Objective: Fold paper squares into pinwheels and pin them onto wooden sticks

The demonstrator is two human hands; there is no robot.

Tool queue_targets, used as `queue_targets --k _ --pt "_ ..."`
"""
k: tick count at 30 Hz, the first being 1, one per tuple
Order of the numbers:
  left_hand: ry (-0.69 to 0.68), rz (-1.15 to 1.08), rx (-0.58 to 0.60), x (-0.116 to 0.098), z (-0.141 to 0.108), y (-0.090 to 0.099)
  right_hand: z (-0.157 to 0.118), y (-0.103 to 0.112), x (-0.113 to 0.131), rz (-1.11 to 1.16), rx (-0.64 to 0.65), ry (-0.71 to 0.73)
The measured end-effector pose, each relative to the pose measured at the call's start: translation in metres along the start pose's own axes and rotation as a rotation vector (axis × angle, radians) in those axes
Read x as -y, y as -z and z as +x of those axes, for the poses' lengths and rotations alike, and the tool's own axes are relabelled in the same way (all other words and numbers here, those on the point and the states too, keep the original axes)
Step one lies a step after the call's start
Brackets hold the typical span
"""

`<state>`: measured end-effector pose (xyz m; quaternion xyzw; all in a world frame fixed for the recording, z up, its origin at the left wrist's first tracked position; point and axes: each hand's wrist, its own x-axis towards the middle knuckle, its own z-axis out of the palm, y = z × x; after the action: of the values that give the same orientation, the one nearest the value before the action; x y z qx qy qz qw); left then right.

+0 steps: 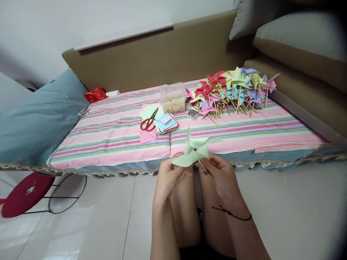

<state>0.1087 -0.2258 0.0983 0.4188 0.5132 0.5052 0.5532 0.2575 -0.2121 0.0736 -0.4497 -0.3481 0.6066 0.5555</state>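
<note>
A light green paper pinwheel with a dark round centre is held up between both hands, above my lap. My left hand is closed at its lower left, where a thin wooden stick pokes out below the paper. On the other side, my right hand pinches the lower right blade. Part of the fingers is hidden behind the paper. Beyond the hands lie red-handled scissors, a stack of coloured paper squares with a small white box on it, and pink paper.
A clear plastic box of wooden sticks and a small silvery box stand on the striped cloth. Several finished pinwheels are heaped at right. A red bag lies far left; a round red stool is on the floor.
</note>
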Motion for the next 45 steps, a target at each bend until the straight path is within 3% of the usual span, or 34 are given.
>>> queue_targets --k 7,12,19,29,37,45 --pt "0.008 -0.046 -0.055 0.009 0.003 -0.001 -0.003 -0.004 -0.004 -0.01 -0.049 0.029" --pt "0.015 -0.043 -0.046 0.005 0.001 -0.002 -0.003 -0.002 -0.008 0.011 -0.116 0.113" --pt "0.252 -0.03 0.09 0.004 -0.002 0.014 0.002 0.01 -0.007 0.02 -0.155 0.069" --pt "0.22 -0.086 0.022 0.006 0.001 0.018 0.0 0.011 -0.009 0.113 -0.018 -0.008" --pt "0.213 -0.091 0.013 0.005 0.001 0.016 -0.001 0.006 -0.01 0.013 -0.058 -0.007" --pt "0.208 -0.103 -0.027 0.006 0.002 0.017 0.0 0.005 -0.006 -0.072 -0.109 0.134"
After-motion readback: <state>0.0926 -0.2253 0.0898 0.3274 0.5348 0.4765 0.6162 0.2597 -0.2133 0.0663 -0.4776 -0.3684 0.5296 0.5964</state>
